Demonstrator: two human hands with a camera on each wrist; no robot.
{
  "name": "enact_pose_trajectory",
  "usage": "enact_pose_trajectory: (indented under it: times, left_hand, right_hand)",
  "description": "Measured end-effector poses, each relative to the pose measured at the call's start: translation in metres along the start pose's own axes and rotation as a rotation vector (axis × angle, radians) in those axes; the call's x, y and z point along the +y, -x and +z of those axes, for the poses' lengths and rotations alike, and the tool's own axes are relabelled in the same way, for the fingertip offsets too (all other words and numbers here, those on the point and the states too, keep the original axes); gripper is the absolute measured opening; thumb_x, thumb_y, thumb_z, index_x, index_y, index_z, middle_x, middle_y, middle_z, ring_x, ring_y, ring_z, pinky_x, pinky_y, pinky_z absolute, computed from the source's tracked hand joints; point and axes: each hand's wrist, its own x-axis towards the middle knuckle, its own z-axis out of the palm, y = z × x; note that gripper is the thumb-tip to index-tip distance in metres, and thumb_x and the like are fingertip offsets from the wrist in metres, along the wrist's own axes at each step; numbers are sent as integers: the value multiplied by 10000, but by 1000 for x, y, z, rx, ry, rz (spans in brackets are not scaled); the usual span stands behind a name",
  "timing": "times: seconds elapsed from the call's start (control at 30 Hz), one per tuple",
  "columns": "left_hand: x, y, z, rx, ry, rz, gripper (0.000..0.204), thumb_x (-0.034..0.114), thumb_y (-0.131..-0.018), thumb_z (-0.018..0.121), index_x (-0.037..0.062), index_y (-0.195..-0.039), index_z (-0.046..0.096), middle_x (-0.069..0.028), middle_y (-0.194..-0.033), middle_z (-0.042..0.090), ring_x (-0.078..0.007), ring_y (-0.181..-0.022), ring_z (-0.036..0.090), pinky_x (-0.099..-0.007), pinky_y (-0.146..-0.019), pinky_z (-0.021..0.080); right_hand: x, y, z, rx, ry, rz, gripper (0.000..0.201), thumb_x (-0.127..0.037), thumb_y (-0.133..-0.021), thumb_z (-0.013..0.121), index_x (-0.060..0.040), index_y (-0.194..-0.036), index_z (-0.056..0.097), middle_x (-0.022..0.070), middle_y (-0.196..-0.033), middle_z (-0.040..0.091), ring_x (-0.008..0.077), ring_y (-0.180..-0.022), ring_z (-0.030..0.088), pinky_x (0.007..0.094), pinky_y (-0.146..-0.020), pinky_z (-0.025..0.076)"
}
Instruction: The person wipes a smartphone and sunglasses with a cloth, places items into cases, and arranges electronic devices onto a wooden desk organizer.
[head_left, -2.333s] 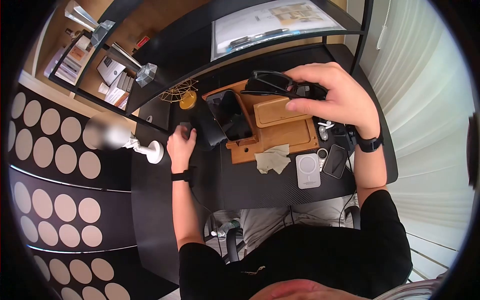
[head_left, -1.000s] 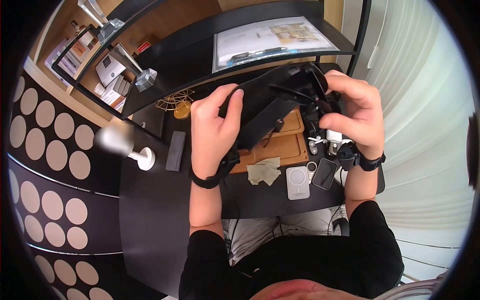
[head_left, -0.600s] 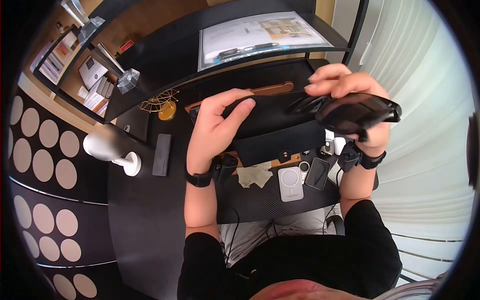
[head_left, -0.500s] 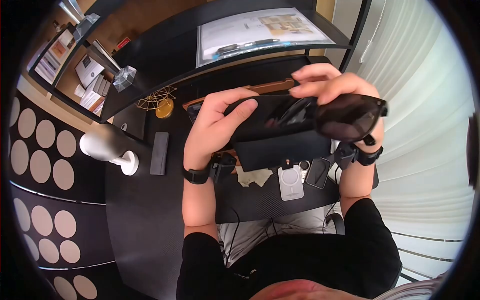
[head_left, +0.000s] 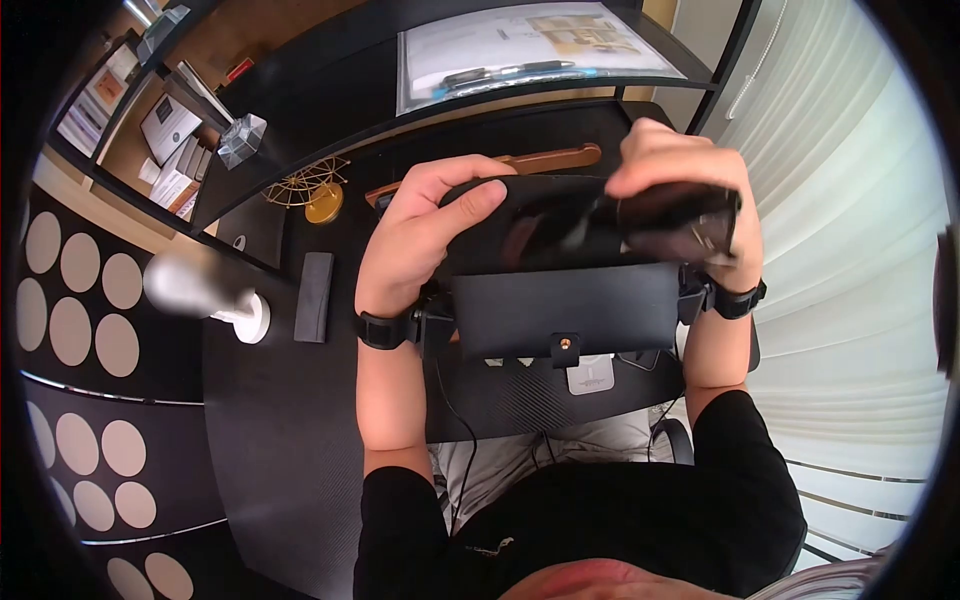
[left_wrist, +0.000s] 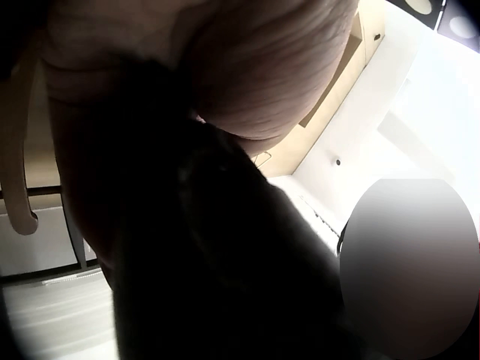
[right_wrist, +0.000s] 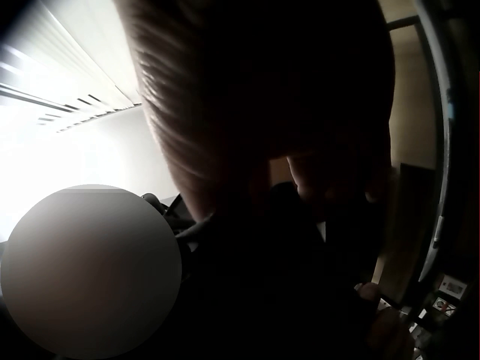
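A black glasses case (head_left: 565, 310) is held up over the desk, its flap hanging down toward the person with a brass snap on a small tab. My left hand (head_left: 420, 230) grips its left end, thumb on the near side and fingers behind the upper edge. With my right hand (head_left: 690, 170) I hold dark sunglasses (head_left: 685, 220), blurred by motion, and they overlap the right part of the case below its upper edge. Both wrist views are mostly dark; the left palm (left_wrist: 262, 67) and the right hand (right_wrist: 292, 82) show there close up.
A grey oblong case (head_left: 314, 297) lies left on the desk, near a white lamp (head_left: 250, 318) and a gold wire ornament (head_left: 323, 203). Below the flap shows part of a pale power bank (head_left: 590, 375). A black shelf carries a clear folder with pens (head_left: 520, 60).
My left hand has left the grey case at the left and lifted the black glasses case, its flap now hanging down. The sunglasses have come over against it in my right hand.
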Motion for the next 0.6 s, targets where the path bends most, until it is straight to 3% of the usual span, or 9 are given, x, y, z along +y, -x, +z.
enact_pose_trajectory:
  times: [0.03, 0.1, 0.2, 0.3, 0.43, 0.53, 0.6]
  left_hand:
    - [1, 0, 1, 2, 0, 3, 187, 120, -977, 673, -3, -1108, 723, -12, -1020, 714, -91, -960, 620, -244, -894, 471]
    - [5, 0, 2, -35, 11, -12, 183, 115, -981, 661, -17, -1095, 715, -8, -1009, 710, -89, -955, 613, -240, -883, 467]
    - [6, -2, 0, -85, -71, -2, 179, 113, -988, 648, -27, -1082, 707, -3, -989, 705, -74, -941, 603, -230, -860, 465]
    - [3, -2, -4, -61, -85, -42, 175, 111, -988, 649, -27, -1079, 706, 9, -964, 692, -58, -916, 588, -218, -835, 463]
    - [1, -4, -5, -7, -124, -4, 175, 111, -985, 657, -26, -1082, 707, 20, -945, 679, -46, -899, 575, -207, -816, 457]
    - [-1, -5, -4, 38, -131, 29, 181, 111, -982, 664, -29, -1090, 705, 25, -936, 673, -45, -892, 568, -208, -811, 456]
    - [-4, -6, -6, 120, -144, 77, 184, 102, -979, 664, -30, -1101, 705, 18, -947, 685, -49, -901, 577, -213, -817, 463]
  right_hand:
    - [-9, 1, 9, 132, -47, 91, 346, -15, -725, 821, 36, -1057, 737, 113, -997, 732, 234, -954, 717, 319, -908, 548]
    - [-6, 2, 8, 142, -22, 39, 410, 34, -693, 847, 36, -1087, 732, 132, -998, 748, 239, -954, 741, 298, -867, 579]
    - [2, 4, 0, -54, -146, -34, 407, -1, -724, 828, 58, -1113, 727, 178, -1066, 754, 241, -956, 753, 311, -886, 580]
    - [0, 7, -12, -124, -124, -58, 398, -40, -745, 812, 67, -1118, 724, 174, -1055, 756, 245, -956, 753, 313, -884, 580]
    - [-11, 14, -17, -69, -86, 29, 391, -91, -760, 801, 81, -1101, 718, 177, -1040, 753, 249, -945, 753, 301, -871, 577]
    - [-15, 15, -9, -2, 33, -4, 439, -119, -767, 805, 86, -1139, 693, 177, -1076, 736, 257, -958, 748, 316, -874, 577]
    - [-15, 14, 0, 42, -86, 51, 493, -138, -759, 821, 87, -1172, 673, 177, -1103, 722, 264, -965, 745, 331, -881, 576]
